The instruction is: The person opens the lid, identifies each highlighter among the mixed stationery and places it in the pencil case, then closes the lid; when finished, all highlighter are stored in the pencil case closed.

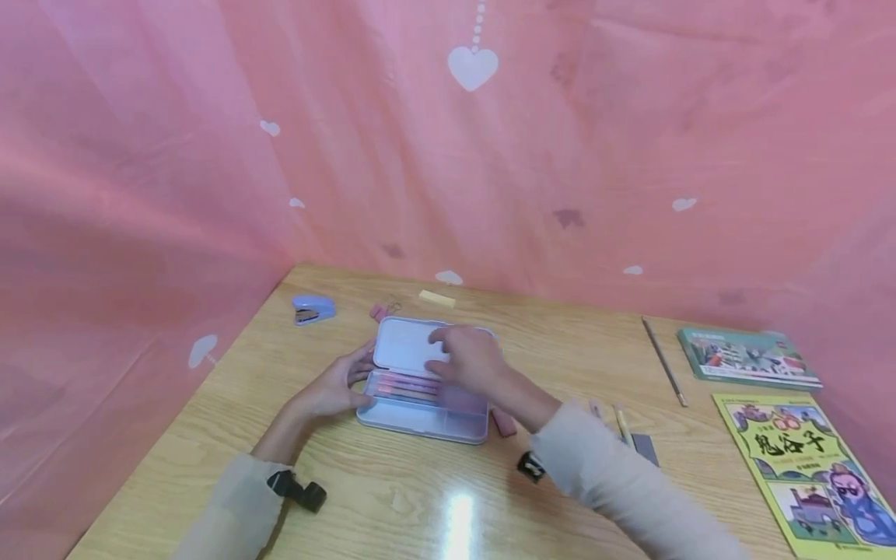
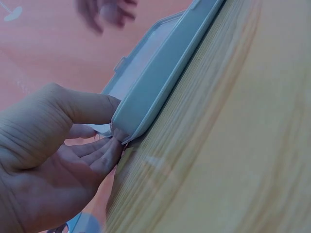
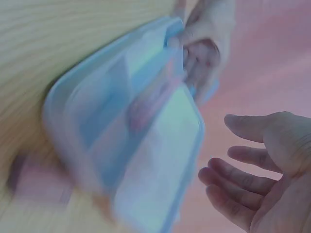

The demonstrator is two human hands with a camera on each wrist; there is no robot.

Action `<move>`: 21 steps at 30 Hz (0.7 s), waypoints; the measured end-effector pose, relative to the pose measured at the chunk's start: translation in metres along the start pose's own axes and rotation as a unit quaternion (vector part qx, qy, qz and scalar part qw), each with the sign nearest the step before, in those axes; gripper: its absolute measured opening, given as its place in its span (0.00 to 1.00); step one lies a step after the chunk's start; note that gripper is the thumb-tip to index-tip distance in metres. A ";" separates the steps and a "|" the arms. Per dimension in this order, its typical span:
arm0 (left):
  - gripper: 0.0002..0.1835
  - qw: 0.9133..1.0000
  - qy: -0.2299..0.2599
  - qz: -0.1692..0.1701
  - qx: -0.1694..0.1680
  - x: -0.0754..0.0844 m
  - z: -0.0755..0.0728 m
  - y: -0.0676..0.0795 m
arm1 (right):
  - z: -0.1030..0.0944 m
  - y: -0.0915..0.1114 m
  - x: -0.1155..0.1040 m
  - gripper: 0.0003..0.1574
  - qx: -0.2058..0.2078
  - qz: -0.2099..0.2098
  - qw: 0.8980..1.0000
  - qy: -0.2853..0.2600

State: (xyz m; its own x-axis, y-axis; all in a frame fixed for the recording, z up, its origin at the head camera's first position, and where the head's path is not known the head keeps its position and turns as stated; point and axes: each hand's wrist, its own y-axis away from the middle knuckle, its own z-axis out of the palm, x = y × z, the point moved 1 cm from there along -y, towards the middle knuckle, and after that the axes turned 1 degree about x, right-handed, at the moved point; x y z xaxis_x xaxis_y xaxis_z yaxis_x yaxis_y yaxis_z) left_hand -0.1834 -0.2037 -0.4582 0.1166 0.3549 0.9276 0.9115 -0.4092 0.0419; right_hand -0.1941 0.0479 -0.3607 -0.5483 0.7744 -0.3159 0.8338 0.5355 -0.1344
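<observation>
A light-coloured pencil case [image 1: 409, 420] lies on the table with its lid [image 1: 402, 346] raised behind it. Several pencils [image 1: 406, 386] sit side by side in its rear compartment, toward the left. My left hand [image 1: 336, 386] holds the left end of the case; in the left wrist view the thumb lies on the rim and fingertips curl at the bottom edge. Over the lid and the case's right part hovers my right hand [image 1: 467, 359], its fingers spread and loosely bent around nothing. The right wrist view shows this hand [image 3: 265, 177] empty beside the lid.
A purple stapler [image 1: 313, 309], a small pink piece [image 1: 378, 313] and a yellow strip [image 1: 437, 299] lie at the back. Right of the case are a pink block [image 1: 503, 421], a dark block [image 1: 645, 449], a pencil [image 1: 663, 360], a green box [image 1: 747, 358] and a yellow-bordered book [image 1: 805, 467].
</observation>
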 end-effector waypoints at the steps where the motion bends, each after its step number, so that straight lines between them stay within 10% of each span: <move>1: 0.55 1.000 0.000 0.000 0.001 0.000 0.000 0.000 | -0.006 0.008 0.008 0.25 0.008 0.005 1.000 0.004; 12: 0.54 1.000 -0.005 0.000 0.003 -0.001 -0.003 0.005 | -0.050 0.108 0.099 0.26 0.031 0.094 0.995 0.023; 21: 0.54 1.000 -0.009 0.015 0.005 -0.004 -0.006 0.004 | -0.042 0.132 0.126 0.29 0.016 0.132 0.991 0.007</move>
State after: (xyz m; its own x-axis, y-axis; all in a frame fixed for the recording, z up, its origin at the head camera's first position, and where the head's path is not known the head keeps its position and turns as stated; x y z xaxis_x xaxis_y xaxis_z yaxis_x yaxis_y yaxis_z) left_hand -0.1824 -0.2122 -0.4591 0.1519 0.3575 0.9215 0.9114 -0.4113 0.0093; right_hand -0.1558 0.2303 -0.3785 -0.3108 0.8912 -0.3304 0.9500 0.3020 -0.0791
